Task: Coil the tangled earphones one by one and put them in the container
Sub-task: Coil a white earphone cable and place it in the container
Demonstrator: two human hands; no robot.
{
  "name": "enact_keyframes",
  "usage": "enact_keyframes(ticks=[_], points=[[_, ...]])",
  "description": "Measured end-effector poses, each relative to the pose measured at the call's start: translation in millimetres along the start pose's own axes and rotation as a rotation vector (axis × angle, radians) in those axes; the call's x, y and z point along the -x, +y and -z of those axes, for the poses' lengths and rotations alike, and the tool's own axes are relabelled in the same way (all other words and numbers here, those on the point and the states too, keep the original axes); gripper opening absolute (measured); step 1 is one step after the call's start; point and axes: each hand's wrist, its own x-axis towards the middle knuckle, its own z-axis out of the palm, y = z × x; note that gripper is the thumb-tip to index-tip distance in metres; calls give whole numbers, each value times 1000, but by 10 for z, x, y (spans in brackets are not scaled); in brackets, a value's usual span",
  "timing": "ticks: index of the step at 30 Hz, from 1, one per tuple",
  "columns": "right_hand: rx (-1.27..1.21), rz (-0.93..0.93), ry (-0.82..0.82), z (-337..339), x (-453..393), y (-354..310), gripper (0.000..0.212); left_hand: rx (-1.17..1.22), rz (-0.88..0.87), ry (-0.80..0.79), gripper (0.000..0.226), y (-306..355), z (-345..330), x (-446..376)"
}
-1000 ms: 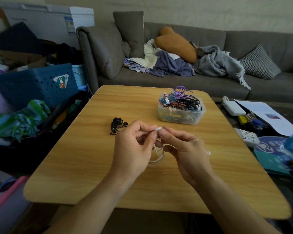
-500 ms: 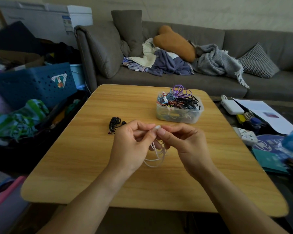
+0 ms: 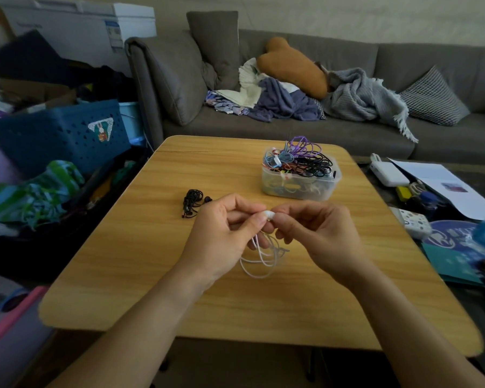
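Right now white earphones [image 3: 263,253] sit pinched btwn both hands above the wooden table [image 3: 140,264], approx mid-table, nearer the front edge. Left hand [image 3: 221,236] comes in from lower left, palm turned inward, thumb and index closed on a small white end piece at the top of the cord; other fingers curled loosely. Right hand [image 3: 319,233] comes in from lower right, back of hand toward camera, fingertips closed on the same white piece, so the two hands meet tip to tip. Below them the white cord hangs in several loose loops w/ one strand poking out to the right; can't tell if the loops touch the tabletop.

Black earphones [image 3: 192,203] lie bunched on the table just left of the left hand, not touching it. Farther back, right of centre, stands the clear plastic container [image 3: 300,189], heaped over its rim w/ coiled cords: purple, blue, black, red, some white lower down.

Behind the table, a grey sofa [image 3: 305,133] w/ cushions and piled clothes.
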Motion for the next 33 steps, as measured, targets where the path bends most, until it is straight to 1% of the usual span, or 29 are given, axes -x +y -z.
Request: enact_keyframes(ticks=[4, 5, 7, 9, 10, 12, 13, 15, 16, 17, 19, 21, 23, 25, 27, 28, 30, 31, 33], points=[[0, -56, -38, 3, 7, 14, 23, -186, -88, 11, 6, -49, 7, -7], [26, -63, -35, 19, 4, 21, 22, -192, -82, 18, 7, -49, 7, -11], [142, -65, 8, 72, -12, 35, 29, -174, -34, 48, 5, -46, 27, -27], [337, -71, 30, 143, -27, 51, 47, -139, 52, 91, 5, -30, 56, -52], [443, -90, -6, 165, -25, 49, 63, -123, 101, 105, 5, -24, 73, -65], [623, -163, -164, 146, -11, 54, 96, -143, 165, 121, 6, -34, 113, -83], [694, -197, -254, 104, -6, 60, 106, -186, 174, 127, 6, -52, 139, -89], [806, -214, -375, -14, 7, 88, 118, -327, 152, 137, 5, -109, 192, -106], [836, -191, -384, -78, 11, 108, 119, -407, 133, 138, 7, -129, 215, -115], [852, -158, -365, -135, -1, 138, 116, -477, 119, 133, 7, -141, 231, -122], [846, -91, -310, -221, -30, 199, 102, -581, 113, 116, 6, -137, 228, -117], [818, -21, -271, -287, -58, 249, 79, -639, 119, 124, 6, -133, 222, -106], [753, 15, -205, -307, -77, 289, 52, -639, 111, 161, 8, -141, 231, -107], [632, -34, -125, -287, -85, 302, 31, -604, 89, 215, 9, -160, 264, -134], [426, -125, -77, -245, -98, 276, 14, -579, 84, 266, 14, -155, 297, -159], [310, -160, -61, -212, -90, 245, 8, -570, 88, 281, 16, -144, 292, -164], [129, -185, -14, -150, -92, 155, 7, -538, 86, 310, 19, -130, 296, -174], [81, -191, 10, -109, -102, 119, 7, -528, 74, 321, 20, -121, 291, -179], [63, -185, 37, -22, -157, 23, 9, -543, 27, 336, 18, -108, 289, -195]])
